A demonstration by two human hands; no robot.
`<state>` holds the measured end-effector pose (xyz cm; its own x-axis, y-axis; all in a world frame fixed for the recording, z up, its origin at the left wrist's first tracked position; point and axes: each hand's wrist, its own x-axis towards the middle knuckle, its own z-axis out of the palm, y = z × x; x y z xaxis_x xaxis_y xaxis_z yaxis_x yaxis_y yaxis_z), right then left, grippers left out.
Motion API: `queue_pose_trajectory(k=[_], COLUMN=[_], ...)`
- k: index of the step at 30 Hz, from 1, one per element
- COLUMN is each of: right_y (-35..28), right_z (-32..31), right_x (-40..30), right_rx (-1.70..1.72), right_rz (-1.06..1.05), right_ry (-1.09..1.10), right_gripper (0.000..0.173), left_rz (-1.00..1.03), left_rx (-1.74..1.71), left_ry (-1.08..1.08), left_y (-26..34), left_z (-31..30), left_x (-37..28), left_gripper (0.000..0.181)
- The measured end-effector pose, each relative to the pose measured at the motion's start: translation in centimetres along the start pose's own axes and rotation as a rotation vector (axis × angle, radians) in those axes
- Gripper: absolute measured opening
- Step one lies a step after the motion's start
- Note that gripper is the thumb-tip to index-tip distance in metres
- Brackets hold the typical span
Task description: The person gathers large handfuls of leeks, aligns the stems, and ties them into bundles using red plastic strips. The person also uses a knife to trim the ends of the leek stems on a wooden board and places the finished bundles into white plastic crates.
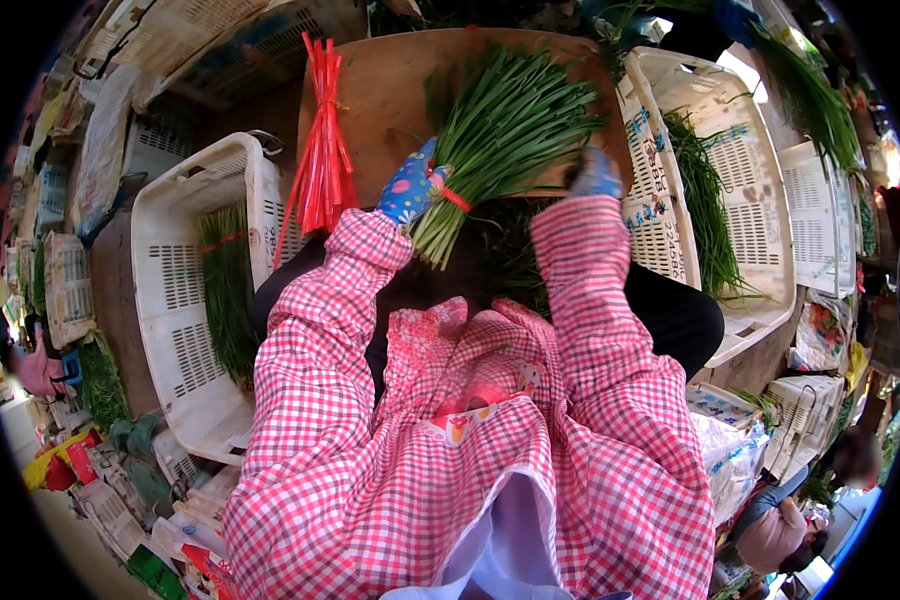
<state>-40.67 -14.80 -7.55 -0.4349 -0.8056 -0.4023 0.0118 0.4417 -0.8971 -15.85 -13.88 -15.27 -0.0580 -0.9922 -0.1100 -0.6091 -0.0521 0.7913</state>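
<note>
My left hand (pixel 412 186), in a blue patterned glove, grips a bundle of long green leafy stalks (pixel 506 124) near its cut ends. A red tie (pixel 456 199) goes round the stalks just beside that hand. The leaves fan out over a brown wooden board (pixel 375 67). My right hand (pixel 597 174), also in a blue glove, is blurred at the board's right edge beside the leaf tips; its fingers cannot be made out. A bunch of red strips (pixel 326 142), tied round its middle, lies on the board's left side.
A white plastic crate (pixel 187 169) at the left holds tied green stalks (pixel 225 285). Another white crate (pixel 769 202) at the right holds loose stalks (pixel 701 195). Loose greens lie below the board between my knees. Other people (pixel 776 532) sit at the lower right and far left.
</note>
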Motion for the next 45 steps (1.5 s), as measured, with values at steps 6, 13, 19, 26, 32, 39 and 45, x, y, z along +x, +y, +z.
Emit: queue_pose_trajectory(k=[6, 13, 19, 26, 32, 39, 45], right_y=[1.6, 5.5, 11.5, 5.3, -6.8, -12.8, -1.4], right_z=[-10.1, -6.0, 4.8, 7.0, 5.4, 4.1, 7.0], right_x=[3.8, -3.9, 0.0, -2.2, -1.6, 0.4, 7.2], right_rx=[-1.227, -0.206, 0.099, 0.521, 0.855, 0.672, 0.594], right_rz=[-0.353, 0.182, -0.082, 0.024, -0.166, -0.573, -0.264], right_ry=[-0.607, -0.788, -0.597, -0.534, -0.916, -1.112, -0.971], right_gripper=[0.041, 0.059, 0.069, 0.054, 0.054, 0.061, 0.053], left_rz=[-0.064, -0.241, -0.287, -0.219, 0.289, 0.465, 0.307], left_rx=[-0.008, -0.241, -0.466, -0.570, -0.395, -0.470, -0.076], left_ry=[-0.062, -0.158, -0.466, -0.193, 0.114, 0.278, 0.253], left_y=[1.7, 0.6, 4.6, 10.2, 17.2, 18.3, 7.4], left_z=[-0.5, -5.1, -3.1, -4.4, -9.2, -9.4, -0.6], left_x=[0.4, 2.2, 2.6, -0.1, 0.2, 2.8, 5.1], left_gripper=[0.067, 0.078, 0.055, 0.053, 0.044, 0.030, 0.042])
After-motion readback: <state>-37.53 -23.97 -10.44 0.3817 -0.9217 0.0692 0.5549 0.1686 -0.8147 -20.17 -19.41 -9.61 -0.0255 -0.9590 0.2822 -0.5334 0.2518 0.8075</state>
